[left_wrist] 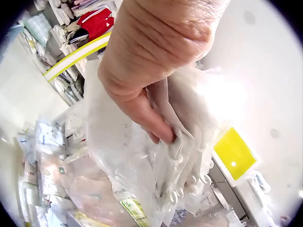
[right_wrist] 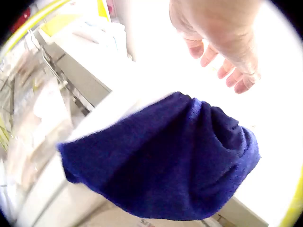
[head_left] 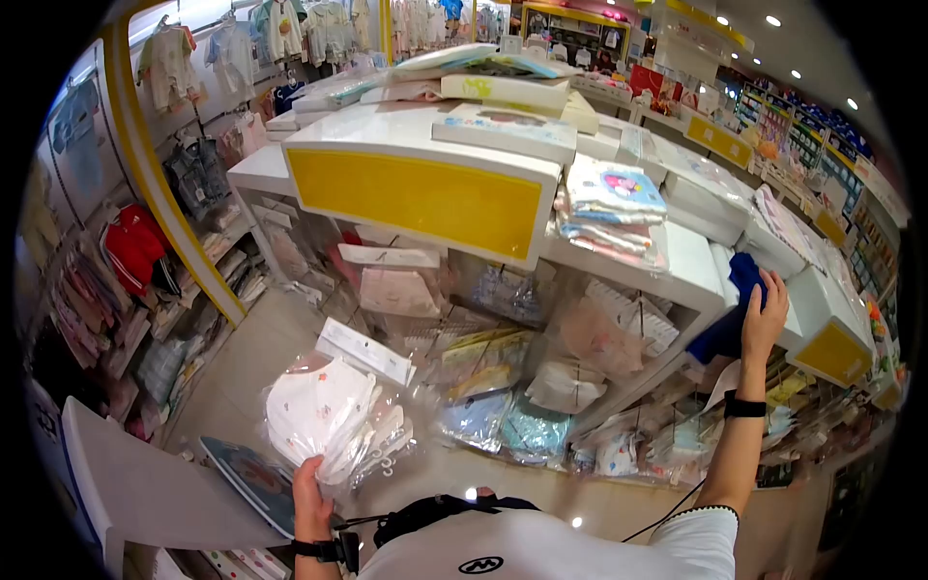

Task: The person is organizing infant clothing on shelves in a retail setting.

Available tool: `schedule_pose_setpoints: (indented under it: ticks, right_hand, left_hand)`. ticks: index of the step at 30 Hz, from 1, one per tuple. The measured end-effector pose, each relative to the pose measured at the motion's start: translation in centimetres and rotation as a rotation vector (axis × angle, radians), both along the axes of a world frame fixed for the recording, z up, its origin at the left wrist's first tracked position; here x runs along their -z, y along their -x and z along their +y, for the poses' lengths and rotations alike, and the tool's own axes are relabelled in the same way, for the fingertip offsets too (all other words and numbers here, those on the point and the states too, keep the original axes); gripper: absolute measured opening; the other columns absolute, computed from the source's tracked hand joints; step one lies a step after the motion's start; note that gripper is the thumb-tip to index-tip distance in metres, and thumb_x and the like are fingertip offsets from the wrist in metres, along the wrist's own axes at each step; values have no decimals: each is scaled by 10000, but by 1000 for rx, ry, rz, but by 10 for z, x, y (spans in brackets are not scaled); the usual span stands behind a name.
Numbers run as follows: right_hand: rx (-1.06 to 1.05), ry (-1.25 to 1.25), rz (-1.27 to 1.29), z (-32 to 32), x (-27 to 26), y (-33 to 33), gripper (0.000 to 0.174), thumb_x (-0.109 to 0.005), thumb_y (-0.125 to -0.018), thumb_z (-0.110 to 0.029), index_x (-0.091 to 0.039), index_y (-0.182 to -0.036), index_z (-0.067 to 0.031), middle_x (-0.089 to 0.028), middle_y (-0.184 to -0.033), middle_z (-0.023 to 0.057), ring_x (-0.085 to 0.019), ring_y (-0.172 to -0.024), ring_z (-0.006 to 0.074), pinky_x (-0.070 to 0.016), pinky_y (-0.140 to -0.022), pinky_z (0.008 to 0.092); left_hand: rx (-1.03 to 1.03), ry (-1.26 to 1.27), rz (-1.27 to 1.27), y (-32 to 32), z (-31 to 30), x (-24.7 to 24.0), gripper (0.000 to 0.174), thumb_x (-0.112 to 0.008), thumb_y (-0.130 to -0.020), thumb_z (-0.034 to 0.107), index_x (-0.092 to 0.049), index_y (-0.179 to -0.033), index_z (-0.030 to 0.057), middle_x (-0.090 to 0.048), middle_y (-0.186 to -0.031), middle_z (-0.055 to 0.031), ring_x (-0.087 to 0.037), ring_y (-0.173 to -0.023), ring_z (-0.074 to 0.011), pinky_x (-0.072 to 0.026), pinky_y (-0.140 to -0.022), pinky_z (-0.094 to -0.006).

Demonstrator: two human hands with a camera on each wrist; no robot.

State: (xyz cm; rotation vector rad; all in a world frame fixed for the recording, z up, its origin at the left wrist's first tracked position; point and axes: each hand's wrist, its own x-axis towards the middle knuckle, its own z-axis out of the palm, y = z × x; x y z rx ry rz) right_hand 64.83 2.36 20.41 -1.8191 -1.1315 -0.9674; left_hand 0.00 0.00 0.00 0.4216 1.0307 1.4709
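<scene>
In the head view the left hand [head_left: 311, 495] holds several clear plastic packs [head_left: 324, 411] with white printed cloth and small white hooks. Its thumb and fingers pinch the packs' edge in the left wrist view, where the hand [left_wrist: 151, 61] is above the plastic [left_wrist: 118, 137]. A dark blue cloth [head_left: 742, 290] drapes over the edge of the white display at the right, beside the right hand [head_left: 767, 314]. The right wrist view has this hand [right_wrist: 220, 42] above the blue cloth [right_wrist: 161, 161], fingers apart and relaxed, with a gap between them and the cloth.
A white display unit with a yellow panel [head_left: 416, 198] stands ahead, bearing flat boxes [head_left: 507, 130] and folded clothes [head_left: 619, 193]. Packaged goods [head_left: 503, 425] hang below it. Clothes racks line the left wall, and a white counter [head_left: 155, 483] is at the lower left.
</scene>
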Motion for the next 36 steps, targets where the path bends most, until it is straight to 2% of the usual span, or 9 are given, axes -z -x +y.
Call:
schedule_pose_setpoints:
  ticks: [2,3,6,8,12,16,18,25,36]
  right_hand:
    - [-137,-52,71,-4,17,29,247,-483,-860,-123,-568,-1081,-52,-503,-1170,125,-444,-1103,289,-329,-943,369]
    - [-230,-39,20,-19,5,36,240,-480,-855,-87,-566,-1074,-37,-509,-1153,115,-468,-1080,254,-354,-910,333]
    - [-542,38,279,-25,66,95,244,-463,-861,-37,-547,-1089,-25,-514,-1135,65,-502,-1005,151,-379,-846,240]
    - [-732,110,505,-27,110,142,223,-464,-833,11,-560,-1032,-19,-526,-1072,85,-502,-999,184,-390,-833,266]
    - [-927,356,622,-44,204,218,182,-493,-806,17,-578,-959,-34,-562,-950,70,-539,-892,171,-425,-770,255]
    - [-943,626,1069,-72,258,265,182,-511,-820,-35,-596,-981,-30,-597,-869,73,-554,-754,149,-437,-693,250]
    - [-988,788,1017,-81,259,271,180,-511,-837,-62,-606,-985,-25,-610,-895,80,-570,-784,152,-449,-706,255]
    - [-829,851,1408,-104,278,222,180,-490,-867,-100,-596,-1004,-52,-601,-907,15,-554,-778,94,-430,-649,220]
    - [-759,435,1292,-50,208,129,198,-456,-865,-71,-602,-1001,-64,-603,-858,-6,-549,-680,70,-401,-577,200]
  left_hand:
    - [53,67,3,19,4,-3,398,-457,-801,173,-511,-1095,-90,-589,-1059,-185,-582,-968,-281,-452,-881,-365]
    - [42,106,-115,-11,-9,21,367,-450,-805,165,-532,-1060,-85,-598,-1043,-176,-593,-941,-264,-460,-861,-364]
    - [59,153,-41,-7,-13,-19,346,-512,-793,191,-545,-1057,-30,-602,-1021,-137,-589,-923,-242,-465,-827,-347]
    - [82,138,51,-14,-16,-34,374,-538,-781,163,-521,-1090,-47,-594,-1029,-127,-588,-903,-231,-462,-811,-336]
    - [104,26,150,-21,-32,-21,419,-560,-759,125,-495,-1130,-59,-578,-1039,-131,-585,-883,-233,-465,-785,-332]
    - [150,141,55,-22,-53,-12,429,-551,-753,117,-487,-1129,-79,-582,-1030,-144,-592,-875,-243,-475,-781,-331]
    - [171,217,-53,-12,-61,8,370,-543,-758,123,-517,-1072,-71,-602,-982,-145,-603,-852,-244,-483,-773,-337]
    - [110,288,-95,27,-94,51,301,-533,-772,132,-547,-993,-72,-610,-963,-152,-610,-834,-250,-492,-758,-338]
    - [86,279,-133,8,-71,48,296,-509,-784,169,-576,-973,-49,-630,-939,-135,-618,-830,-243,-499,-751,-338]
